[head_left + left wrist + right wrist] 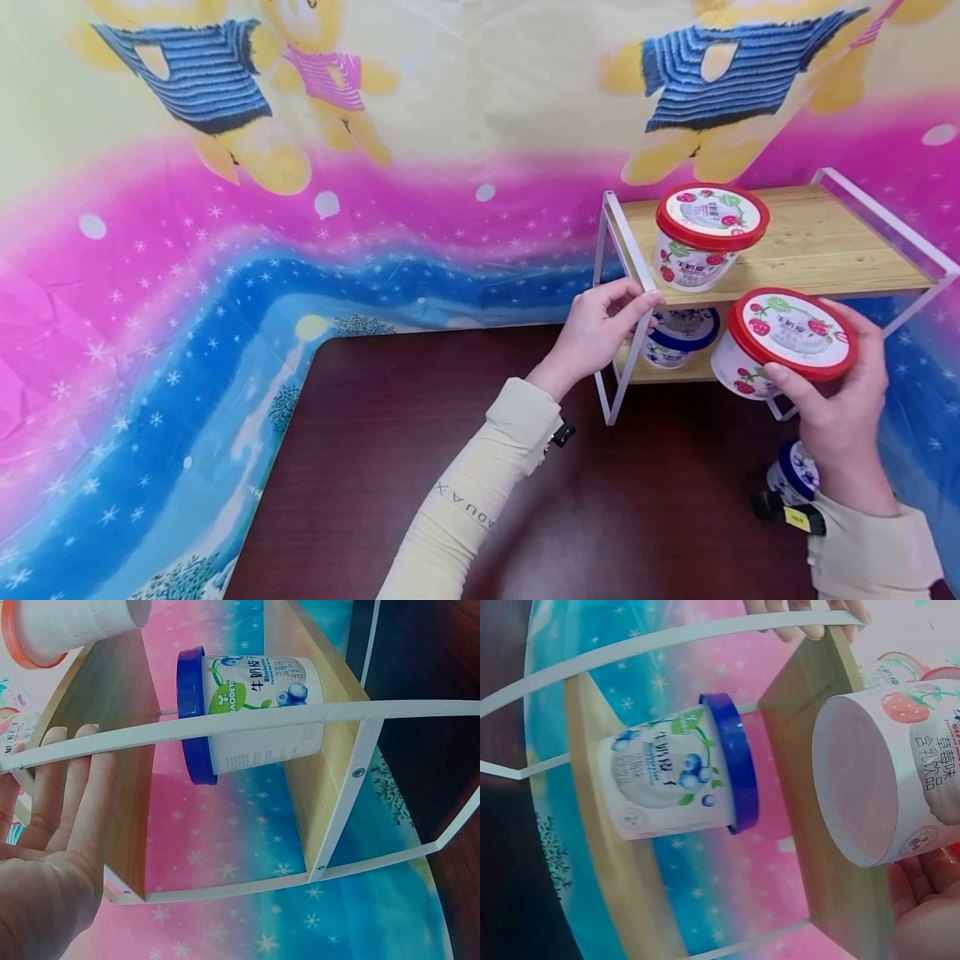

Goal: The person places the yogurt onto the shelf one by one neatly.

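Observation:
My right hand (pixel 847 408) grips a red-lidded strawberry tub (pixel 791 337) in front of the shelf's upper board (pixel 817 242); its white base faces the right wrist view (pixel 855 780). At the shelf's left side, my left hand (pixel 600 325) holds the white metal frame (pixel 633 242) near the upper board's front corner, fingers round the bar. In the left wrist view that hand (pixel 60 810) lies along the bar. Another red-lidded tub (pixel 708 237) stands upright on the upper board's left part. Below it, a blue-lidded blueberry tub (pixel 678 337) stands on the lower board (pixel 319 772).
Another blue-lidded tub (pixel 795 472) is on the dark table (pixel 420 417), right of the shelf's front and partly behind my right wrist. A patterned cloth (pixel 450 208) with bears and snowflakes hangs behind the table and shelf.

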